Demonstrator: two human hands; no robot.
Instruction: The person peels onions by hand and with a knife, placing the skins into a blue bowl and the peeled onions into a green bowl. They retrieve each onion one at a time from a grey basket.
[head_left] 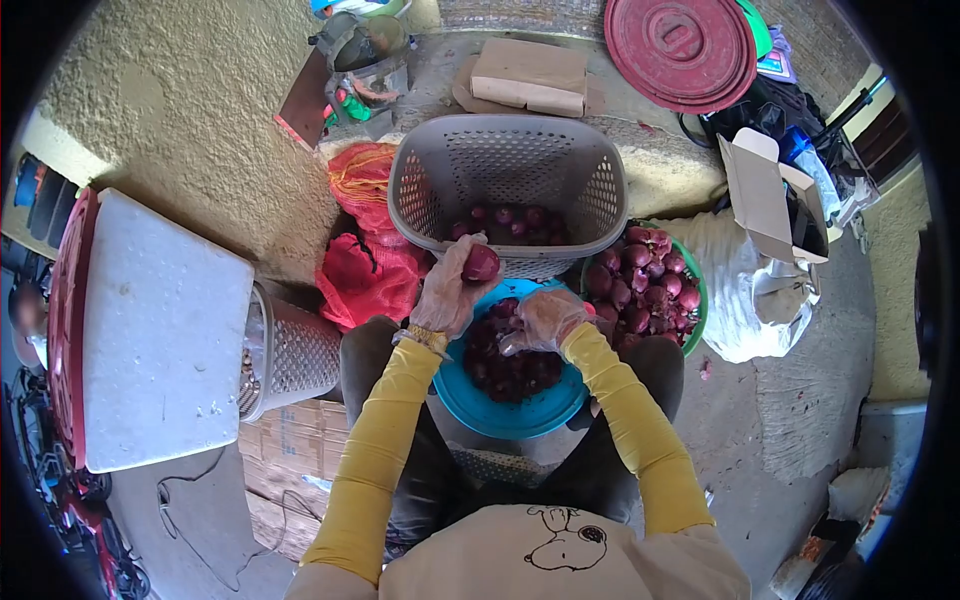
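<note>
My left hand (447, 290), in a clear plastic glove, holds a red onion (481, 263) just below the front rim of the grey-brown perforated basket (407, 205). Several red onions (517, 220) lie at the bottom of that basket. Over the blue basin (508, 428) is my right hand (552, 317), also gloved, with its fingers curled together; what they grip, if anything, cannot be made out. Dark red onion skins (510, 375) fill the middle of the basin, which sits between my knees. To the right, a green basin (699, 333) is heaped with red onions (640, 280).
A red mesh sack (370, 280) lies left of the basket. Further left stand another perforated basket (300, 350) and a white foam board (165, 330). A white sack (745, 300) and an open carton (765, 200) are at right. Flattened cardboard (530, 75) rests on the ledge behind.
</note>
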